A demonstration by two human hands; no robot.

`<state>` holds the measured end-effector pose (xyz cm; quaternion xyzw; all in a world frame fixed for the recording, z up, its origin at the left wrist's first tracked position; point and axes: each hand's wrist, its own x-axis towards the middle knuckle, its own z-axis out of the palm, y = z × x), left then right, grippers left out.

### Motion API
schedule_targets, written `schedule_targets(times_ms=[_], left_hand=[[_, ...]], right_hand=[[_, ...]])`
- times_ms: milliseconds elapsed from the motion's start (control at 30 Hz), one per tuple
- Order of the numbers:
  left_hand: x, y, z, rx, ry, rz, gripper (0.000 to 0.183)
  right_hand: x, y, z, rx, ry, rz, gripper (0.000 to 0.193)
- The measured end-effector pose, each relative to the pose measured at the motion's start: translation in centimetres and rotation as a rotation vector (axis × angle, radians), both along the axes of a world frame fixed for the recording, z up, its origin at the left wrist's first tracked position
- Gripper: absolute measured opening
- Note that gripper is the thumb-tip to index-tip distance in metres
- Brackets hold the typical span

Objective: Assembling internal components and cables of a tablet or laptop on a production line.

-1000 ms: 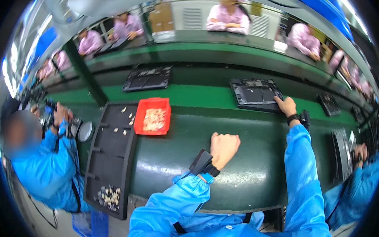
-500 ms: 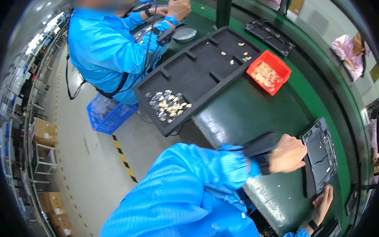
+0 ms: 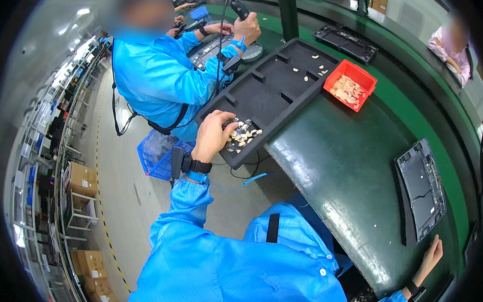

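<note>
At the near end of a black compartmented tray (image 3: 264, 96), my left hand (image 3: 214, 135) reaches over a heap of small cream and dark pieces (image 3: 244, 135). Its fingers are bent, with thumb and forefinger a little apart at the heap; the other fingertips are partly hidden. My right hand (image 3: 428, 260) lies to the right on the green bench, fingers stretched out and holding nothing. Just beyond its fingertips is a flat black device housing (image 3: 422, 192) with inner parts exposed. The housing leans on a dark support (image 3: 404, 215).
A red bin (image 3: 350, 85) of pale pieces stands by the tray's far right side. Beyond it lies another black housing (image 3: 346, 43). A co-worker in blue (image 3: 159, 79) holds a black tool at the left. Below the tray, a blue crate (image 3: 159, 156) sits on the floor.
My left hand has swung from beside the device housing across to the heap in the tray. My right hand has come slightly away from the housing's near edge. The view has shifted.
</note>
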<state>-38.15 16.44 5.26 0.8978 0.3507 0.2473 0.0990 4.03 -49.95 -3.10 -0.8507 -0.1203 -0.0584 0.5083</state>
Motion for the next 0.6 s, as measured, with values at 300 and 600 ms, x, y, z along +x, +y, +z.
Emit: schedule_targets(times_ms=[300,600], left_hand=[[1.4,1.4,3.8,-0.271,-0.418,0.087,0.023],[23.7,-14.9,4.9,-1.091,-0.698,-0.935,0.019]], right_hand=[[-3.2,2.7,3.0,0.134,-0.149,0.000,0.038],[-12.0,25.3,11.0,0.255,0.346,0.765,0.037]])
